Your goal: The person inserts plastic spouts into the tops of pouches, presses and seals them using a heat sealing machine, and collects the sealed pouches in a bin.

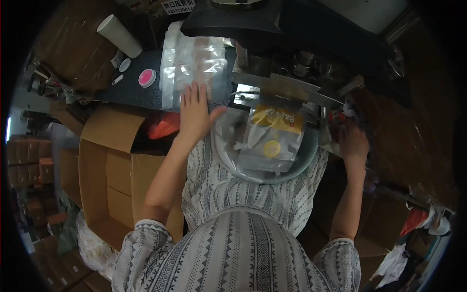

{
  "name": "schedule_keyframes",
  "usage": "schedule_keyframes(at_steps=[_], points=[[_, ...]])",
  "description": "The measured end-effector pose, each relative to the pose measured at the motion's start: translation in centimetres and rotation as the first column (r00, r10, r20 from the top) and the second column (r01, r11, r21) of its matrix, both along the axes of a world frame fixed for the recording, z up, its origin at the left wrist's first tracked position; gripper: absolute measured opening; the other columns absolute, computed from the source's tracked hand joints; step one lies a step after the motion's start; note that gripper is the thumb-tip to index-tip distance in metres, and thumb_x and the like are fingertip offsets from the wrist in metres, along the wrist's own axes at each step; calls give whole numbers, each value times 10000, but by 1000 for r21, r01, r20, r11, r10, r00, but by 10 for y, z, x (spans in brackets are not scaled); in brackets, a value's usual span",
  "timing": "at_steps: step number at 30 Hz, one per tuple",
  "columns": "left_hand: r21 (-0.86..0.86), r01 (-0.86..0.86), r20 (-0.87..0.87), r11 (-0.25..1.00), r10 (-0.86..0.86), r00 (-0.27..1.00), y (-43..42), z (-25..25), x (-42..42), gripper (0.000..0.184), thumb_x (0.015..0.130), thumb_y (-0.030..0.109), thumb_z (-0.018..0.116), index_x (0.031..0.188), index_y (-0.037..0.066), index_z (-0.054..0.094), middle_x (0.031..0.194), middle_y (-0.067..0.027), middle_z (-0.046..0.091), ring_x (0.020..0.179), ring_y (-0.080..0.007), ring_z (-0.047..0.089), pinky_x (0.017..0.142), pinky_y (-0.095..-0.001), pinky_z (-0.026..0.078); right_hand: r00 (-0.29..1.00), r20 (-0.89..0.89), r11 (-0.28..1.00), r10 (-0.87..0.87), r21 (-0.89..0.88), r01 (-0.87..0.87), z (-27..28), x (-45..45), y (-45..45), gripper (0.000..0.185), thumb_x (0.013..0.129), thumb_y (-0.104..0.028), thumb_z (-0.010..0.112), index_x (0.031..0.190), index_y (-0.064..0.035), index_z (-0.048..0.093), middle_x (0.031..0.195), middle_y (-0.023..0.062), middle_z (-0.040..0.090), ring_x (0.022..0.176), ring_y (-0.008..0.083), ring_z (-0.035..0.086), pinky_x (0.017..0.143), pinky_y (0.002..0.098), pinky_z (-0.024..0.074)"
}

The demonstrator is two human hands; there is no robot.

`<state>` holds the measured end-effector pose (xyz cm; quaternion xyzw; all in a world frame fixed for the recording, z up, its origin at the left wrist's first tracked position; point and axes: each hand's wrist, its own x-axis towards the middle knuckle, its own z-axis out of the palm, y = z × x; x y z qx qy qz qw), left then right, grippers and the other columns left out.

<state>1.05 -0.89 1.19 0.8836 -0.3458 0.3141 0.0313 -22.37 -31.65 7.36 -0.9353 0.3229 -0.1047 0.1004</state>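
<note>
Dark workbench (138, 99), left hand (194, 112) spread over clear pouches (193, 63); right hand (354, 142), grip unclear

Yellow-banded silver pouch (272, 138), pale blue-green basin (311, 155) — pink-and-white tub (147, 77) — white clothing (243, 253) with dark geometric stripes.

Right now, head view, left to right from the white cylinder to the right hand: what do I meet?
White cylinder → pink-topped round container → stack of clear bags with the left hand over it → printed pouch → right hand.
</note>
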Motion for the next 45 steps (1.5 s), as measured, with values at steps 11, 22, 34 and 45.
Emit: schedule_keyframes(at_steps=[11, 22, 34, 45], points=[[-450, -4, -384, 893, -190, 904, 28, 72, -75, 132, 760, 15, 648, 889, 45, 658, 808, -106, 635, 703, -313, 624, 615, -371, 488, 707, 522, 671, 478, 302, -677, 46, 67, 103, 226, 777, -61, 690, 992, -30, 626, 906, 137, 653, 812, 273, 635, 722, 363, 514], [-344, -171, -915, 923, -371, -161, -47, 72, -84, 200, 890, 183, 635, 904, -13, 669, 789, -83, 668, 695, -139, 660, 583, -246, 502, 873, 431, 777, 228, 461, -430, 40, 46, 78, 313, 801, -122, 693, 1099, -50, 628, 1028, 127, 658, 915, 302, 635, 768, 353, 505], [-510, 127, -328, 851, -329, 886, -36, 39, 10, 402, 866, 316, 640, 1095, -9, 587, 1148, -223, 582, 1050, -359, 566, 866, -424, 455, 991, 126, 996, -35, -73, 45, -13, 20, -12, 221, 846, -72, 558, 1062, -44, 590, 1007, 191, 621, 952, 398, 595, 782, 449, 487], [-256, -57, -520, 965, -88, 850, 33, 46, -53, 140, 799, 92, 639, 936, 62, 635, 865, -88, 600, 815, -303, 606, 688, -396, 466, 862, 453, 827, 229, 377, -418, 53, 37, 77, 149, 793, -27, 652, 934, -4, 610, 888, 150, 617, 749, 315, 639, 642, 370, 510]])
